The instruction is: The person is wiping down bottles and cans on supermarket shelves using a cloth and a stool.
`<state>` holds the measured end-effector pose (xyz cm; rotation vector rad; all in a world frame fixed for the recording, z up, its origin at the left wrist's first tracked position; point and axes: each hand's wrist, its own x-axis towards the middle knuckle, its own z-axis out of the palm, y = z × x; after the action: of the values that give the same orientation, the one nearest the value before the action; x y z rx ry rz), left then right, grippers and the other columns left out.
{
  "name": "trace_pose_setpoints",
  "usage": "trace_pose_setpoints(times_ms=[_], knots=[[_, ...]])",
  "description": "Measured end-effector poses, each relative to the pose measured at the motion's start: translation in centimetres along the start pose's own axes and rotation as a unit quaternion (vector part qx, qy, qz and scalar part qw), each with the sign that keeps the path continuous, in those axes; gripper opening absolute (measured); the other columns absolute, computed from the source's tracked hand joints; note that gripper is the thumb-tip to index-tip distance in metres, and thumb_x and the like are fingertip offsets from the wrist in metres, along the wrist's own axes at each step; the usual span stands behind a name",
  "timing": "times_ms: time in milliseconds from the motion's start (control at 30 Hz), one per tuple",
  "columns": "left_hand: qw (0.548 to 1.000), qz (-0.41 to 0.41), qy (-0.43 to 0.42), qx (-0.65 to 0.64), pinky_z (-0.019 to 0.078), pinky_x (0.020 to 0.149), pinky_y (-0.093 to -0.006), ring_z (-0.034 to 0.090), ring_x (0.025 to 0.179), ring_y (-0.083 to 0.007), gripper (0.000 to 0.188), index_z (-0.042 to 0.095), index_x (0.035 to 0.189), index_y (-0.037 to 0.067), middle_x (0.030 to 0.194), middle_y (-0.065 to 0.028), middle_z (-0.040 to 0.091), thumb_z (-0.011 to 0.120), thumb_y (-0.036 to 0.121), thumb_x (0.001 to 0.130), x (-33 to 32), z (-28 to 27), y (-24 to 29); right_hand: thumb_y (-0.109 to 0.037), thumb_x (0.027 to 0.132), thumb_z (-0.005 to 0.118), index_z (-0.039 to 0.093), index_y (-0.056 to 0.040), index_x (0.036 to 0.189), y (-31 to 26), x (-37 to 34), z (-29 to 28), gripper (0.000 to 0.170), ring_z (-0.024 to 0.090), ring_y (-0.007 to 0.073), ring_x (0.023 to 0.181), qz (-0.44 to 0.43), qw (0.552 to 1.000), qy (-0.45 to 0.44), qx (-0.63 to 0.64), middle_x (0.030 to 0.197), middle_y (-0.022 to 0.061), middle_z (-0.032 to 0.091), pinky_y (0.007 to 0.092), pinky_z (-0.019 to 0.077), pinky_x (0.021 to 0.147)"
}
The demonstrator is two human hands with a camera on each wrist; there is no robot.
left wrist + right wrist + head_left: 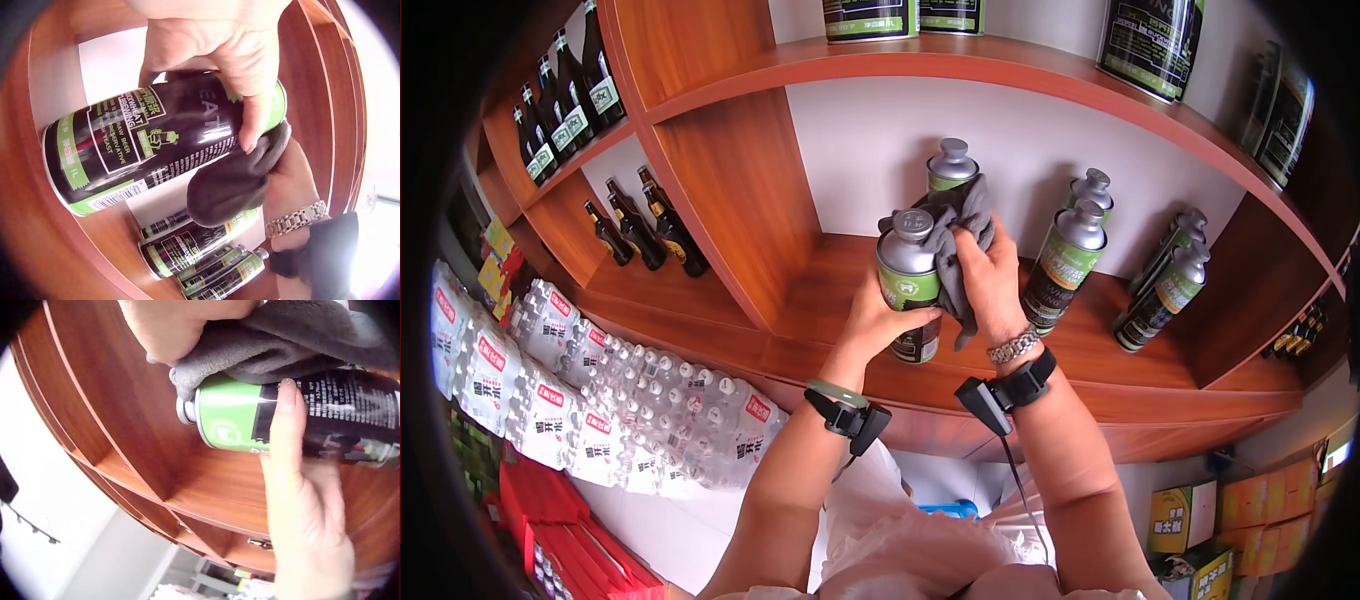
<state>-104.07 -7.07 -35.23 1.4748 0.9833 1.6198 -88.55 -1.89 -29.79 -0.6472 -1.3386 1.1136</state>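
Observation:
My left hand (874, 322) grips a black and green beer can (906, 262) with a silver screw cap, its thumb across the front. In the left wrist view, the can (156, 134) shows printed label text and a barcode. My right hand (990, 278) pinches a dark grey cloth (948, 250) against the can's upper side, close to the shoulder. In the right wrist view the cloth (250, 353) drapes along the can (231, 415) near its cap. Right behind, a similar can (952, 165) stands on the shelf, partly hidden.
More such cans (1065, 262) stand to the right on the wooden shelf (840, 265). An upper shelf board (920, 62) holds larger cans. Brown bottles (635, 225) fill compartments at left. Below them are packs of bottled water (640, 400), and cartons (1185, 515) sit at lower right.

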Motion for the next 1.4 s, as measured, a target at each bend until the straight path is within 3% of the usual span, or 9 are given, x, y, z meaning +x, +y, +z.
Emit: trace_pose_setpoints(times_ms=[167,300,567,700,833,1033,1167,1267,1400], knots=[[0.996,0.052,0.055,0.049,0.0432,0.11,-0.0422,0.05,0.131,-0.0259,0.115,0.015,0.158,0.014,0.144,-0.0146,0.046,0.084,-0.003,0.069,-0.3,0.8,2.2,-0.019,0.095,0.066,0.057,0.0015,0.122,-2.1,-1.0,-0.2,0.035,0.067,0.0167,0.093,0.059,0.99,0.036,0.126,0.109,0.0117,0.07,0.0293,0.0542,0.081],[0.963,0.075,0.161,0.201,0.0482,0.102,-0.0452,0.059,0.122,-0.0348,0.111,0.029,0.149,0.004,0.133,-0.0214,0.056,0.093,0.017,0.06,0.2,3.0,2.1,-0.011,0.089,0.068,0.044,-0.0006,0.142,-3.3,-1.9,1.4,0.059,0.061,0.0184,0.108,-0.007,0.993,-0.122,0.004,0.114,0.0097,0.065,0.0326,0.047,0.099],[0.981,0.05,0.081,0.168,0.0484,0.102,-0.0429,0.06,0.12,-0.0279,0.099,0.036,0.144,0.004,0.131,-0.0166,0.06,0.092,0.011,0.063,0.9,1.2,2.3,-0.01,0.089,0.057,0.055,-0.0002,0.128,0.2,1.0,1.5,0.041,0.062,0.0156,0.092,-0.038,0.999,0.009,0.013,0.102,0.0071,0.066,0.0308,0.0516,0.085],[0.999,0.027,-0.018,0.036,0.0455,0.106,-0.0397,0.056,0.124,-0.0239,0.1,0.038,0.147,0.004,0.135,-0.0119,0.057,0.09,0.005,0.061,2.2,-1.3,1.6,-0.015,0.091,0.058,0.056,-0.0008,0.126,-0.2,0.4,1.4,0.037,0.061,0.0134,0.087,0.075,0.993,0.027,0.084,0.099,0.0066,0.066,0.0302,0.0512,0.079],[0.997,-0.045,-0.064,0.0,0.0423,0.109,-0.0415,0.05,0.131,-0.0259,0.099,0.034,0.148,0.004,0.14,-0.0148,0.051,0.086,0.002,0.063,2.8,-2.9,1.8,-0.019,0.092,0.065,0.046,0.0005,0.138,0.1,-2.6,3.1,0.053,0.06,0.0255,0.112,-0.079,0.996,-0.028,-0.013,0.12,0.0156,0.061,0.038,0.0473,0.098],[0.956,0.052,0.183,0.223,0.045,0.105,-0.0434,0.056,0.125,-0.0301,0.104,0.032,0.148,0.007,0.136,-0.0185,0.054,0.09,0.013,0.063,-0.2,2.5,3.2,-0.016,0.087,0.062,0.045,0.0012,0.138,-0.1,-2.0,3.0,0.057,0.062,0.0428,0.112,-0.103,0.984,-0.008,-0.148,0.119,0.0279,0.062,0.0445,0.0488,0.097],[0.969,0.047,0.15,0.19,0.0471,0.103,-0.0421,0.058,0.122,-0.028,0.099,0.037,0.145,0.007,0.133,-0.0162,0.057,0.091,0.014,0.063,0.2,1.5,3.8,-0.011,0.086,0.059,0.049,-0.0015,0.134,0.2,-0.5,2.6,0.051,0.069,0.0411,0.091,-0.106,0.987,0.046,-0.113,0.095,0.0241,0.069,0.0433,0.0544,0.082],[0.988,0.058,0.086,0.118,0.0464,0.104,-0.0399,0.057,0.122,-0.0246,0.098,0.038,0.145,0.004,0.133,-0.0151,0.057,0.091,0.007,0.063,1.0,-0.9,2.0,-0.014,0.092,0.06,0.05,0.0009,0.133,1.7,0.7,1.9,0.045,0.066,0.0256,0.098,-0.023,1.0,0.011,-0.008,0.107,0.0174,0.069,0.0364,0.0515,0.089],[0.999,0.039,0.028,0.006,0.0437,0.107,-0.0382,0.053,0.125,-0.0228,0.097,0.037,0.145,0.001,0.134,-0.0119,0.054,0.088,0.0,0.063,1.4,-2.2,1.0,-0.019,0.096,0.061,0.043,-0.0002,0.14,0.8,-1.6,2.5,0.051,0.06,0.02,0.111,-0.05,0.996,-0.067,0.009,0.121,0.0135,0.064,0.0349,0.046,0.1]])
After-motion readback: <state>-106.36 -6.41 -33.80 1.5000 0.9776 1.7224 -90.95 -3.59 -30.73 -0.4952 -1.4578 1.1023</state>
